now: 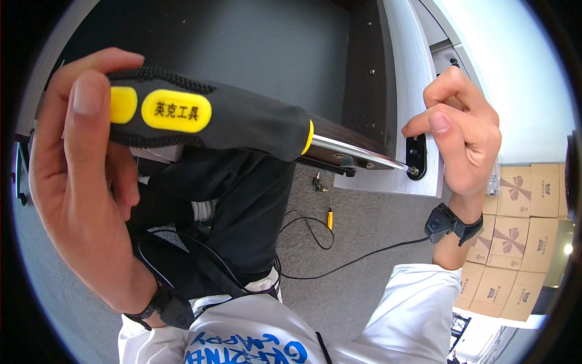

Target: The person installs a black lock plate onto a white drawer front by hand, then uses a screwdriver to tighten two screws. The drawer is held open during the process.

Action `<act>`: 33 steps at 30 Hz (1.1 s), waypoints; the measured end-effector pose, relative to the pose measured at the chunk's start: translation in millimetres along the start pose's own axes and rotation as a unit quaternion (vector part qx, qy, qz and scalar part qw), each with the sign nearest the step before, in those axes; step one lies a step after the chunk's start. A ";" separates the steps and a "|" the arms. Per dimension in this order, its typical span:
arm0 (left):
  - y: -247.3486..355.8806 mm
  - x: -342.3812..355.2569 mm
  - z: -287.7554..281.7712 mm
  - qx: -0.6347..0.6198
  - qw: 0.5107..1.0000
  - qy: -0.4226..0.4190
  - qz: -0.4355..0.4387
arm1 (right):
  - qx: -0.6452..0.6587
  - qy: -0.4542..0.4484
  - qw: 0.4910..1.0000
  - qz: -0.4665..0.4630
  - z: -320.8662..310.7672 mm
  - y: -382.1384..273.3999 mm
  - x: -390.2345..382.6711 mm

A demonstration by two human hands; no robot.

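From here I see the screwdriver [254, 120] with its tip at the lower end of a black plate [416, 148] on the pale panel [388, 182]. The left hand's [82, 182] fingers grip its handle; the right hand's [468, 130] curl by the plate, whether gripping it I can't tell. Cartons [509, 239] stand beyond.

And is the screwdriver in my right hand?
No, your left hand holds the screwdriver by its black and yellow handle.
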State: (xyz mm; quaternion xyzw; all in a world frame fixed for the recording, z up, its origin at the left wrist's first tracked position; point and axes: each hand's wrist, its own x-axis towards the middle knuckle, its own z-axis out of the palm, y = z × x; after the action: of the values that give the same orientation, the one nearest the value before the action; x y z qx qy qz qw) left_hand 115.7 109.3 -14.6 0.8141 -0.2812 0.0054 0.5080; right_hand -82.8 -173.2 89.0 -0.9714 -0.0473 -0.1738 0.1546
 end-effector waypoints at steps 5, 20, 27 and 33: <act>1.4 -6.3 9.1 -0.064 0.998 0.015 0.003 | -0.015 0.021 1.000 0.015 3.5 -1.9 -3.9; 5.6 -9.2 6.3 0.052 0.996 0.060 -0.026 | -0.043 0.051 0.995 0.075 11.5 -12.7 -8.0; 10.7 -9.1 19.4 0.044 0.995 0.084 -0.032 | -0.133 -0.070 0.984 0.092 -4.6 -35.8 -20.8; 16.0 -10.4 24.4 0.000 0.996 0.088 -0.027 | -0.120 0.032 0.987 0.101 18.0 -34.5 -35.9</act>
State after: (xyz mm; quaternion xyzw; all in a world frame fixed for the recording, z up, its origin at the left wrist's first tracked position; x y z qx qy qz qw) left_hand 92.8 88.5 -16.3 0.8178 -0.2134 0.0635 0.5307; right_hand -115.6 -136.1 70.1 -0.9767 0.0770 -0.1926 0.0549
